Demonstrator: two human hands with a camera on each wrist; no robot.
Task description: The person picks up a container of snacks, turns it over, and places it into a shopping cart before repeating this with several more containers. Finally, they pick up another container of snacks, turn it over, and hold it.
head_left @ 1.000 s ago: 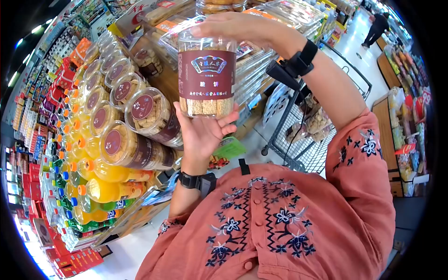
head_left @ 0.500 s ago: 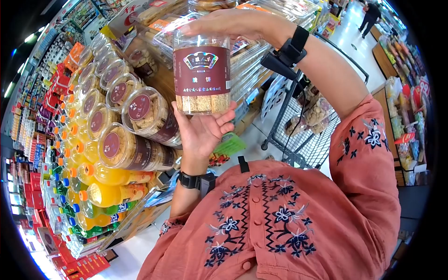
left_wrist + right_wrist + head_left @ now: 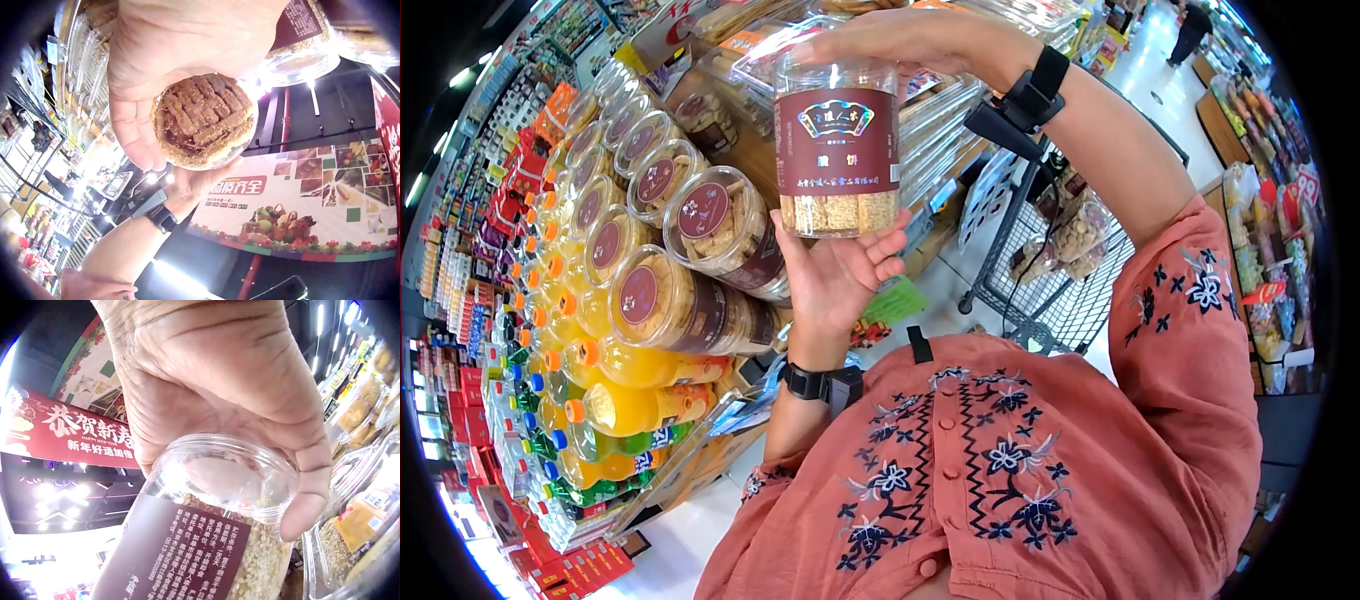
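A clear plastic jar of sesame biscuits (image 3: 837, 140), wrapped in a maroon label, stands upright between my two hands. From below, my left hand (image 3: 835, 280) holds its lower end, with the thumb at the left and the fingers at the right. The left wrist view shows biscuits through the round base (image 3: 203, 122). My right hand (image 3: 910, 38) comes over the top and grips the jar's clear lid (image 3: 225, 469) between thumb and fingers. Part of the lid is hidden under that palm. Similar jars (image 3: 715, 225) stand in rows close to the left hand.
Bottles of orange drink (image 3: 635, 405) are packed beside the jars. Clear boxes of baked goods (image 3: 945, 135) lie stacked behind the held jar. A shopping cart (image 3: 1055, 300) holding bagged goods stands at the right, and a person (image 3: 1192, 35) is in the aisle beyond.
The jar sits slightly higher in the head view than a second ago. Both hands have stayed on it, the right on the lid and the left at the base.
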